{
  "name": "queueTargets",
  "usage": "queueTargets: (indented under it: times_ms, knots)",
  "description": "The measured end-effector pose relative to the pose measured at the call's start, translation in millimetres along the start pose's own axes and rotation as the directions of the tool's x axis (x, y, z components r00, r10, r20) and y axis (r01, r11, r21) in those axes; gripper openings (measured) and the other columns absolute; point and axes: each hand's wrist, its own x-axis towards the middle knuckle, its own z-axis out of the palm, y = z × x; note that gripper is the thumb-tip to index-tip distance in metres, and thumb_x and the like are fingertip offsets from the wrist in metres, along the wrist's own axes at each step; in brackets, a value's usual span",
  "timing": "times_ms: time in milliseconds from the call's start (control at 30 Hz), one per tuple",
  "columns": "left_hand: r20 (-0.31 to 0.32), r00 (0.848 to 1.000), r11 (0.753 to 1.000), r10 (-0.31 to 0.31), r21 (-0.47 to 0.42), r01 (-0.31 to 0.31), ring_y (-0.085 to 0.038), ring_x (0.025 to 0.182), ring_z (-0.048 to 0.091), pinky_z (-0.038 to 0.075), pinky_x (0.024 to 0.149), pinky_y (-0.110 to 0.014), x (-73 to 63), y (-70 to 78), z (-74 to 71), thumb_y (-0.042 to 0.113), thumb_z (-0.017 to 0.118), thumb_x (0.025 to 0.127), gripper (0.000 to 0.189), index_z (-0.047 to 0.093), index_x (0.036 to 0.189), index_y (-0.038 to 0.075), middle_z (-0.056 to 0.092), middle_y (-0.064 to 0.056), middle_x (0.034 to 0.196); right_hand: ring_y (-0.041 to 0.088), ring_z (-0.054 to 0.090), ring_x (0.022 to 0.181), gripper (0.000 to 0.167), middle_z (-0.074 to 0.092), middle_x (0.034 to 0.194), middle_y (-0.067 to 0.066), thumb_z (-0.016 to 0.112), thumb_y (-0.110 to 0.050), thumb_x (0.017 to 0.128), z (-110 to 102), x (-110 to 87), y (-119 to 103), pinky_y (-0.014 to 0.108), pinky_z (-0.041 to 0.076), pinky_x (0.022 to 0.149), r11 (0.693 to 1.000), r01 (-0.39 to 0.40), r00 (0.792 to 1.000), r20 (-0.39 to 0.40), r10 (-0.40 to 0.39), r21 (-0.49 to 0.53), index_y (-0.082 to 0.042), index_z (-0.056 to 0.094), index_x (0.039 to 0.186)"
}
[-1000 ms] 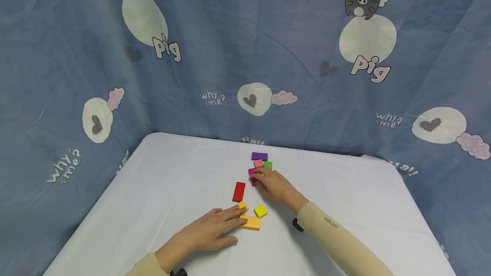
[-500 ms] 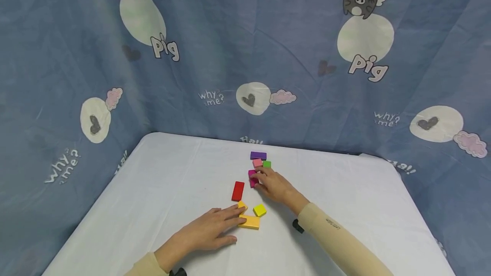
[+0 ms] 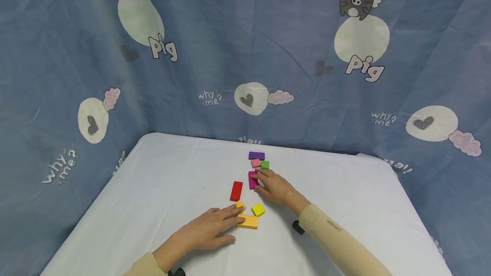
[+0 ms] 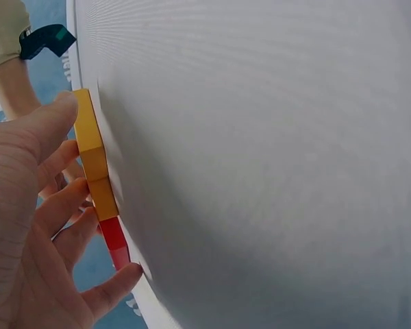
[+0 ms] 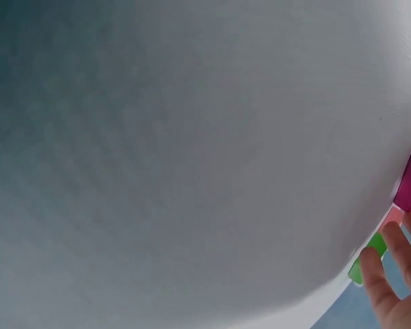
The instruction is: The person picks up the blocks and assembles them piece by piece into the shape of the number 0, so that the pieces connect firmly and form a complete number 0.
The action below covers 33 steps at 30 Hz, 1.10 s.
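My left hand (image 3: 209,229) lies with its fingers extended, fingertips at the long orange block (image 3: 251,222) and the small orange block (image 3: 240,204). In the left wrist view, these orange blocks (image 4: 89,133) line up with a red block (image 4: 111,233) beyond them. My right hand (image 3: 279,188) reaches in from the right and touches the flat magenta block (image 3: 252,183) with its fingertips, thumb near its right edge. Just beyond the fingers sit a pink cube (image 3: 255,163) and a green block (image 3: 265,164); the right wrist view shows fingertips close to the green block (image 5: 377,247).
A purple block (image 3: 256,155) lies farthest back. The red block (image 3: 236,191) lies left of centre, and a yellow cube (image 3: 258,209) stands between the two hands. A white cloth covers the table (image 3: 345,208); a blue printed curtain (image 3: 215,54) hangs behind it.
The magenta block has slid slightly toward me, away from the pink cube, and lies straighter under the right fingertips. The left hand has stayed on the orange blocks.
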Motion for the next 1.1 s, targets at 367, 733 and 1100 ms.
queueTargets:
  times_ms: [367,733,1100]
  knots:
    - [0.003,1.0,1.0,-0.001,0.013,0.001,-0.016,0.142,0.031,0.04,0.102,-0.051,0.6,-1.5,1.5,0.046,0.057,0.096,0.054,0.048,0.146,0.025,0.031,0.006,0.157,0.027,0.046,0.13,0.052,0.049,0.142,0.008,0.067,-0.037,0.093,-3,-4.6,1,0.047,0.04,0.105,0.999,0.002,1.0,-0.029,-0.001,0.045,-0.021,0.054,0.14]
    - [0.004,1.0,1.0,0.003,0.001,-0.003,-0.016,0.142,0.031,0.04,0.102,-0.051,0.4,-1.4,2.6,0.046,0.057,0.096,0.054,0.048,0.145,0.025,0.032,0.005,0.157,0.027,0.047,0.127,0.044,0.051,0.138,0.007,0.066,-0.036,0.094,-5,-13.2,6,0.047,0.04,0.104,0.998,0.027,0.998,-0.051,-0.024,0.052,-0.02,0.061,0.135]
    - [0.027,1.0,1.0,-0.014,-0.021,0.014,-0.018,0.142,0.031,0.04,0.102,-0.053,2.6,-0.9,0.3,0.045,0.058,0.096,0.054,0.048,0.146,0.025,0.031,0.005,0.157,0.026,0.048,0.126,0.044,0.054,0.135,0.006,0.069,-0.038,0.091,-5,-15.5,10,0.047,0.042,0.103,0.998,0.017,0.998,-0.069,-0.012,0.065,-0.021,0.063,0.131]
